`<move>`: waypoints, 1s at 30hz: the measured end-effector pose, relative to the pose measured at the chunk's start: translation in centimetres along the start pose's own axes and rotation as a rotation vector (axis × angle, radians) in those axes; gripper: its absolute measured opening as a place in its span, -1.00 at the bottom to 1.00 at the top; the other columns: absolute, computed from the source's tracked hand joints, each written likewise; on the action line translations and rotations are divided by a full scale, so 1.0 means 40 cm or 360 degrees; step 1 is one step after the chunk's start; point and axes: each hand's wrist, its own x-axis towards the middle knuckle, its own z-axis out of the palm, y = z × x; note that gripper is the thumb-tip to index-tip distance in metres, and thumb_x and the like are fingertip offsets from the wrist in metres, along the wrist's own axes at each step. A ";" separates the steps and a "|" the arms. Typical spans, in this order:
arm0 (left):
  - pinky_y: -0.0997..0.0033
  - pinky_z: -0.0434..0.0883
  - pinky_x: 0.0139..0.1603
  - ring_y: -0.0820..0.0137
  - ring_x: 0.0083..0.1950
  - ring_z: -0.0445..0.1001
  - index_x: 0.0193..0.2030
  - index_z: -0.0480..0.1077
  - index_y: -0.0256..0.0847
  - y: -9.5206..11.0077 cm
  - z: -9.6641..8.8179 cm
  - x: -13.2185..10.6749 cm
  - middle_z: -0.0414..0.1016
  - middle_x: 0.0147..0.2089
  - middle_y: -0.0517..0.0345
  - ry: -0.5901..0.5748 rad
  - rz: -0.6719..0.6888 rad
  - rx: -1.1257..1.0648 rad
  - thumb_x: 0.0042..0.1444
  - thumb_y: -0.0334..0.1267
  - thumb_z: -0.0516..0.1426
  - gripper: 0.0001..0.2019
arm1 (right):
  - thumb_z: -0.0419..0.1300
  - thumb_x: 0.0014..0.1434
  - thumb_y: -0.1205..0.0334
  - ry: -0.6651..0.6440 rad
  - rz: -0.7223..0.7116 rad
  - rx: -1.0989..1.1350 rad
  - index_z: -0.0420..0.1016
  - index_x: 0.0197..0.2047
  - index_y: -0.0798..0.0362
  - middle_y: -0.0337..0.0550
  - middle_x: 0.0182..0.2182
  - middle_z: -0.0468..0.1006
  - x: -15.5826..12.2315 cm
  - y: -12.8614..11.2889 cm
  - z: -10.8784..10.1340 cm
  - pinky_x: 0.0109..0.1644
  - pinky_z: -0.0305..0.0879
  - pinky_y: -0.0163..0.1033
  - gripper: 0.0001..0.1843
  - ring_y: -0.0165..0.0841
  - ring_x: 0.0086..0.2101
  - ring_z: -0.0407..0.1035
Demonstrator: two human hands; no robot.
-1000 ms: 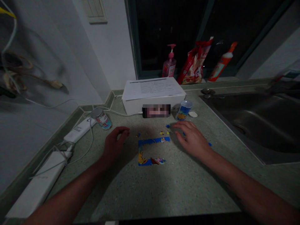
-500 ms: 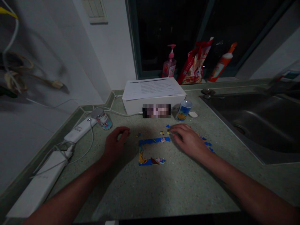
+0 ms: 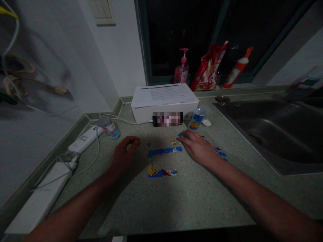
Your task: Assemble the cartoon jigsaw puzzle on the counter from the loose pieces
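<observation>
**A:** We're live at the bench (image 3: 161, 201), and the right hand (image 3: 199, 149) has slid toward 10 o'clock since our last look. It lies spread flat, pinching nothing we can see.

**B:** We've got its fingertips (image 3: 183, 139) just off the top right corner of the jigsaw border (image 3: 164, 150), which runs along the top, left and bottom and stands open at 3 o'clock.

**A:** With that hand shifted, we now get a better view of the loose pieces (image 3: 218, 151), trailing out at its 3 o'clock.

**B:** The left hand (image 3: 124, 153) sits at the border's 9 o'clock, fingers curled toward the thumb. Is it pinching anything? We can't tell.

**A:** Beyond the border, we have a tin can (image 3: 109, 127) at 11 o'clock and a blue cup (image 3: 196, 118) at 1 o'clock.
</observation>
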 end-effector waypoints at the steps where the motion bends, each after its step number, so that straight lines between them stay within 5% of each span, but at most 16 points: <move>1: 0.13 0.55 -0.03 0.19 -0.18 0.66 -0.20 0.57 -0.10 0.000 0.000 0.000 0.69 -0.28 0.10 0.0002 0.0005 0.0001 0.23 -0.03 0.19 -0.77 | 0.06 0.45 0.40 -0.0021 -0.0014 -0.0016 0.67 0.20 0.05 0.20 0.12 0.61 0.002 0.001 0.003 0.28 0.48 0.22 -0.57 0.05 0.22 0.45; 12: 0.14 0.54 -0.01 0.20 -0.17 0.67 -0.20 0.56 -0.11 0.011 -0.002 -0.002 0.69 -0.27 0.09 -0.0031 -0.0023 0.0003 0.24 -0.04 0.18 -0.78 | 0.16 0.44 0.31 0.0001 0.0066 0.0062 0.72 -0.06 0.03 0.17 0.06 0.64 0.009 0.009 -0.003 0.21 0.52 0.26 -0.74 0.05 0.11 0.52; 30: 0.16 0.53 -0.02 0.20 -0.17 0.66 -0.17 0.58 -0.11 -0.009 0.000 -0.001 0.68 -0.27 0.11 -0.0026 -0.0018 -0.0013 0.24 -0.03 0.19 -0.76 | 0.21 0.42 0.31 -0.0026 0.0041 -0.0021 0.67 -0.12 0.09 0.20 0.09 0.62 0.002 0.015 0.003 0.21 0.50 0.21 -0.83 0.06 0.11 0.51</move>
